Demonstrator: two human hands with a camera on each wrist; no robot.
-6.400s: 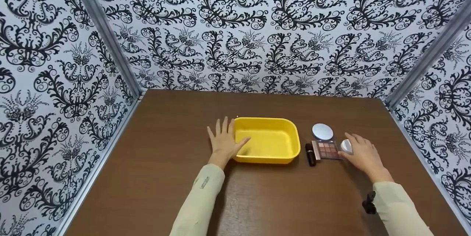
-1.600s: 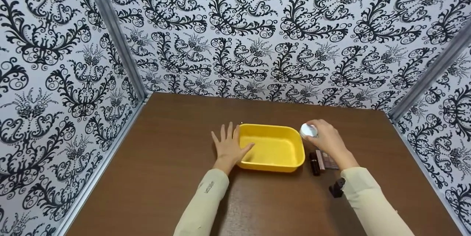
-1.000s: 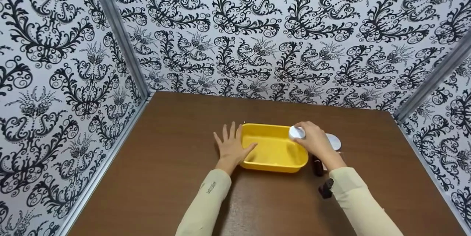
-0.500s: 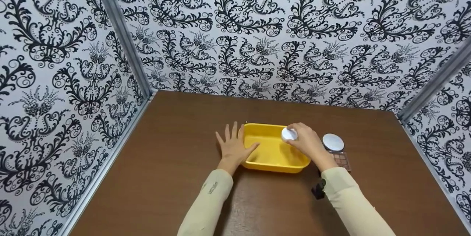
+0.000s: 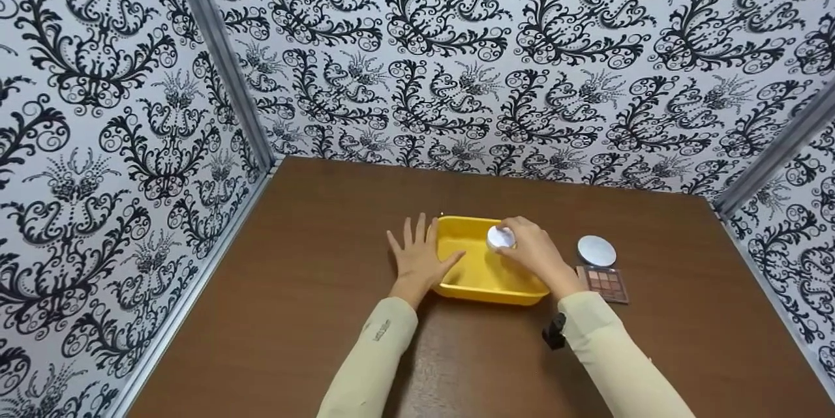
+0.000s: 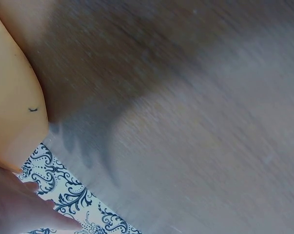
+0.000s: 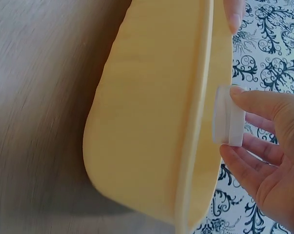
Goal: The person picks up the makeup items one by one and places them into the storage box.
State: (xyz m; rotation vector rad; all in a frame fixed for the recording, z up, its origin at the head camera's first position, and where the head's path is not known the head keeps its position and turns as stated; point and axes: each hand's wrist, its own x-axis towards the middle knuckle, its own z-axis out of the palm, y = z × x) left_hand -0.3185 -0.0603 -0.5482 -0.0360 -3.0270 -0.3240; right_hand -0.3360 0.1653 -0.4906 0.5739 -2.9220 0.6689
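A yellow plastic basin point(image 5: 489, 294) stands on the table. My left hand point(image 5: 419, 261) is at its left edge, fingers straight and spread, the thumb over the rim. My right hand point(image 5: 533, 250) pinches a small white round jar point(image 5: 500, 238) between thumb and fingers, above the basin's interior. In the right wrist view the jar point(image 7: 228, 117) is held on its side, level with the basin's rim point(image 7: 193, 117). The left wrist view catches only part of the left hand point(image 6: 25, 209), low in the corner beside a yellow curved wall point(image 6: 15, 87).
To the right of the basin lie a round silver compact point(image 5: 596, 251) and an eyeshadow palette point(image 5: 605, 283). The right forearm point(image 5: 600, 327) covers the spot beside the palette. Patterned walls point(image 5: 456, 79) close off the back and sides of the brown table point(image 5: 293, 261).
My right hand has carried the white jar leftward, from beside the palette to over the basin. The left hand keeps its place at the basin. A dark tube is now hidden behind the right arm.
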